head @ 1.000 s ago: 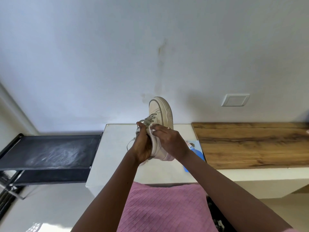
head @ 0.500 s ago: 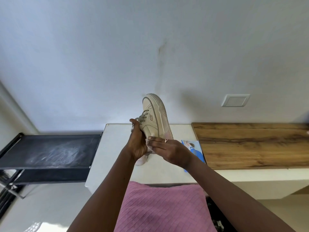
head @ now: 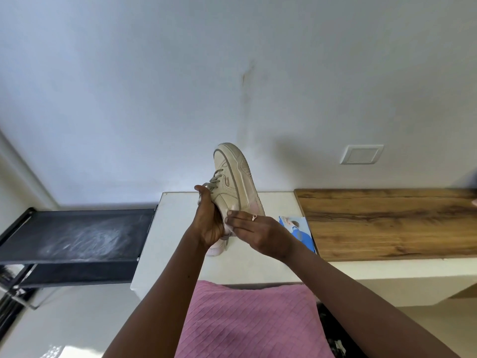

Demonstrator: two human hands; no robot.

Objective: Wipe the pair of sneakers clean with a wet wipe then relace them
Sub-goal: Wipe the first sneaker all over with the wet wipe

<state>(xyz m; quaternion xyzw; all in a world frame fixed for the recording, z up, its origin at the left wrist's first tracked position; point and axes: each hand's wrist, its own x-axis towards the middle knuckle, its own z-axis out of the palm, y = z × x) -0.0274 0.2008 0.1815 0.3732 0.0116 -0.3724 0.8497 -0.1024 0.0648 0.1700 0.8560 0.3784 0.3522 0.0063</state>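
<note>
A beige sneaker (head: 233, 179) with grey laces is held up above the white table, toe pointing up and sole facing right. My left hand (head: 209, 224) grips it from the left at the laces and collar. My right hand (head: 258, 231) lies flat against its heel side, fingers straight, pressing a white wet wipe (head: 230, 230), of which only a small piece shows. Beneath my hands a pale shoe part (head: 215, 250) rests on the table, apparently the second sneaker, mostly hidden.
A blue wipe packet (head: 300, 235) lies on the white table (head: 173, 241) to the right of my hands. A wooden counter top (head: 387, 223) adjoins it on the right, a black rack shelf (head: 77, 233) on the left. The wall stands close behind.
The sneaker has turned so its side and sole face right. My right hand slid down from the laces to the heel and flattened. My left hand stayed gripping the shoe.
</note>
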